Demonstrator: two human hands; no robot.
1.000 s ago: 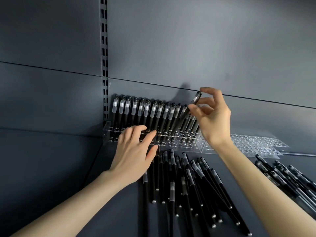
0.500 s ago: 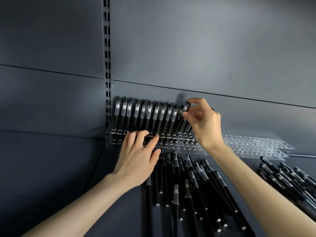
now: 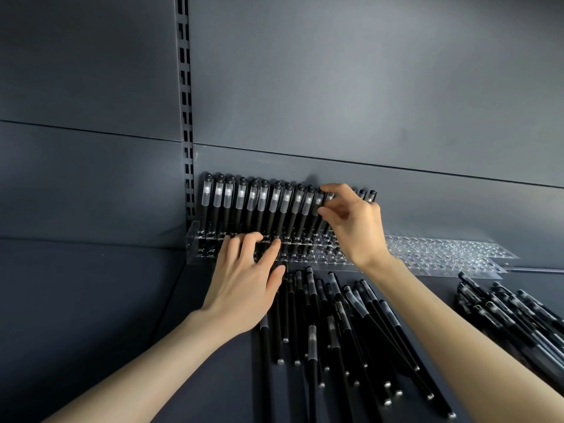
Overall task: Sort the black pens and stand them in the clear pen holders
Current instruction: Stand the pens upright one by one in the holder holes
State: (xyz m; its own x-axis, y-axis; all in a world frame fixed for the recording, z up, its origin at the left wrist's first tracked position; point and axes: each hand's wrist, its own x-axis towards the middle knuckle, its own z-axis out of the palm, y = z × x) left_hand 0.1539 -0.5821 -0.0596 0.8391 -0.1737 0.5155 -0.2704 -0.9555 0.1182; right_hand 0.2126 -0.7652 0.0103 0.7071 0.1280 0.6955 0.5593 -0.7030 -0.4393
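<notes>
Head view: my right hand [image 3: 351,222] pinches the cap of a pen [image 3: 319,206] standing in the clear holder [image 3: 195,239] at the back of the shelf [image 3: 128,300], among a row of upright pens. My left hand [image 3: 244,285] lies flat, fingers spread, touching the holder's front. Loose pens [image 3: 335,325] lie before it; another pile [image 3: 512,312] sits at right, near empty holders [image 3: 451,251].
</notes>
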